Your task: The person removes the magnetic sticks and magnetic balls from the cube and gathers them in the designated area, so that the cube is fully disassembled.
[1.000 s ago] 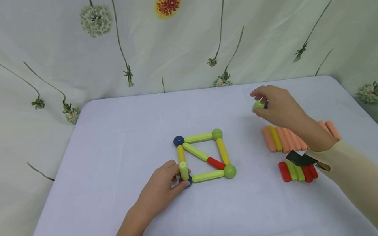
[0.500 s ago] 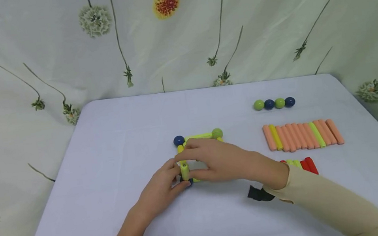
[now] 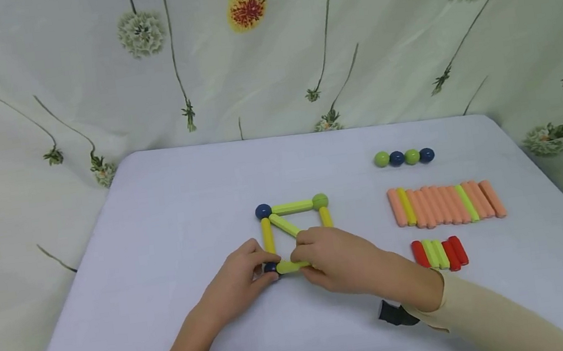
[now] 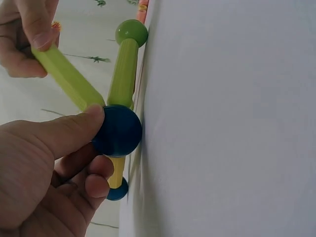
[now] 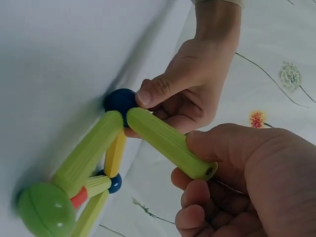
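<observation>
A flat square of magnetic sticks and balls lies mid-table, with a light-green diagonal stick [image 3: 284,224] inside. My left hand [image 3: 241,273] holds the dark blue ball [image 4: 121,131] at its near-left corner, thumb and fingers on either side. My right hand [image 3: 337,257] pinches the outer end of a light-green stick [image 5: 163,140]. That stick meets the blue ball and slants up off the table to the right. Below it, another light-green stick [image 5: 91,153] runs from the blue ball to a green ball [image 5: 47,210]. In the head view, my right hand covers the near-right corner.
At the back right, a row of green and blue balls [image 3: 397,158] sits on the white table [image 3: 182,194]. Nearer lies a row of mostly orange sticks [image 3: 442,204], then several short red and green sticks [image 3: 431,253]. A flowered cloth [image 3: 202,61] hangs behind.
My right hand has come from the ball row to the square and taken hold of the green stick. The stick, upright before, now leans right. My left hand stays at the corner.
</observation>
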Demonstrator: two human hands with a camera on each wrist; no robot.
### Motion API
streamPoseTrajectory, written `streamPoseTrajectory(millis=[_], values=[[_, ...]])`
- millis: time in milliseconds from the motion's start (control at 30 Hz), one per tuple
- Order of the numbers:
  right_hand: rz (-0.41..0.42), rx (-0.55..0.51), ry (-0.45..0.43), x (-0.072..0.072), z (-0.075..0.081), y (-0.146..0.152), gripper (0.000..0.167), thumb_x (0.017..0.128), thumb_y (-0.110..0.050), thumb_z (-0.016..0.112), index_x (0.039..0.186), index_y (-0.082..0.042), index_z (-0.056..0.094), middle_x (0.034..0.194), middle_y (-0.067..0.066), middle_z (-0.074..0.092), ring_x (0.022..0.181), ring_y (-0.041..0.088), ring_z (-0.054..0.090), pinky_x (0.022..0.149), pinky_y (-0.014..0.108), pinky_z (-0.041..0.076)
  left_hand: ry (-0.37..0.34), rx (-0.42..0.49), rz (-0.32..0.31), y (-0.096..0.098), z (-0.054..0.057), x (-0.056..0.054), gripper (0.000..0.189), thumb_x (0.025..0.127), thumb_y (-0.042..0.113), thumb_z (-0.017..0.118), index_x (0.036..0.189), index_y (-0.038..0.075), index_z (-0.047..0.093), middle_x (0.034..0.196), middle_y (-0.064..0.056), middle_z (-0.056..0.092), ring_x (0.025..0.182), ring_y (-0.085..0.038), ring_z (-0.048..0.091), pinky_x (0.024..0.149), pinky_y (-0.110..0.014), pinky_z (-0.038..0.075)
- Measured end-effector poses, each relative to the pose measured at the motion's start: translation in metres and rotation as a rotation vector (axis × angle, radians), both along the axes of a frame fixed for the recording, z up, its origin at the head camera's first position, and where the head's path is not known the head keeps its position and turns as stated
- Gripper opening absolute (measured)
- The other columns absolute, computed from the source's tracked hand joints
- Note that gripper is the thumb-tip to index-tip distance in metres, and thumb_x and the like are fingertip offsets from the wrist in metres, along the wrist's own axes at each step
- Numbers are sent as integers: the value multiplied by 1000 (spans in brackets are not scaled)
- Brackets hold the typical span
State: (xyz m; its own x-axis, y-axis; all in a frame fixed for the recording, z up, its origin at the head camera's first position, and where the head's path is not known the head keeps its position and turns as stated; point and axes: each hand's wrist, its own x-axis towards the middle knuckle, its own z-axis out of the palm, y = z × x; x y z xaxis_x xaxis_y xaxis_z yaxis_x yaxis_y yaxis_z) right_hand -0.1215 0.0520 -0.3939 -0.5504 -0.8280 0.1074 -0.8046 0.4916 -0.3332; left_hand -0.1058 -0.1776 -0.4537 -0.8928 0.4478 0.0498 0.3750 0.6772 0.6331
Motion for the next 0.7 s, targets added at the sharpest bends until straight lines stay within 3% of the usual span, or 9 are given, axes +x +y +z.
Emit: streamPoseTrajectory(millis=[100,300,467,700], values=[[-40,22,-21,6,-8,8,13,84,-11,74,98,-9,74,86,-3,60,74,7,53,67,17,47,-16,0,13,1,0,0,26,83,10,78,109,10,73,86,4,50,71,-9,47,58,-21,44],[-70,10,-169,15,-27,19,12,85,-11,74,97,-10,74,89,-6,64,79,4,56,73,16,48,-2,-17,24,1,-3,-2,25,83,9,78,108,8,74,83,3,50,70,-9,46,57,-21,43],[-103,-8,-189,22,-40,30,7,85,-12,72,91,-14,68,83,-10,56,72,4,49,64,15,44,14,-18,13,2,-6,-2,25,83,8,78,108,7,74,83,3,48,70,-8,45,58,-21,43],[-229,-84,-253,27,-47,60,13,85,-12,73,91,-17,62,81,-11,52,67,5,48,60,19,46,29,-12,11,2,-7,-3,26,83,9,78,108,9,74,85,4,49,72,-7,47,60,-20,45]])
